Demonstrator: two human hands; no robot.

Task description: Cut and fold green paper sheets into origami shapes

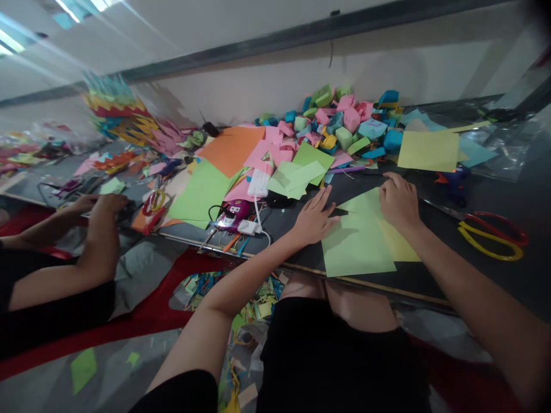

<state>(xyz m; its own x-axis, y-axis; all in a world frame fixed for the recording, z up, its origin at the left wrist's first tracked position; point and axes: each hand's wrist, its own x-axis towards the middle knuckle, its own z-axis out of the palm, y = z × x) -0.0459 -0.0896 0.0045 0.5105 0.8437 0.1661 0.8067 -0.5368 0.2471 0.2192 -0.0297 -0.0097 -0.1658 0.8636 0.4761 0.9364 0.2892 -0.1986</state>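
Observation:
Light green paper (pixel 357 246) lies near the table's front edge, its upper part reaching towards my right hand. Part of a yellow paper sheet (pixel 404 246) shows beneath it on the right. My left hand (pixel 316 218) is open, fingers spread, at the left edge of the green paper. My right hand (pixel 400 201) has curled fingers closed at the paper's upper right corner; the fingertips are partly hidden. Scissors (pixel 491 232) with red and yellow handles lie to the right of my right hand.
Folded paper pieces (pixel 344 120) are heaped against the wall. Orange paper (pixel 235 149), a purple glue gun (pixel 235 215) and a white power strip (pixel 258 183) lie to the left. A co-worker's hands (pixel 109 203) are further left. Paper scraps (pixel 258 304) fill the space below the table.

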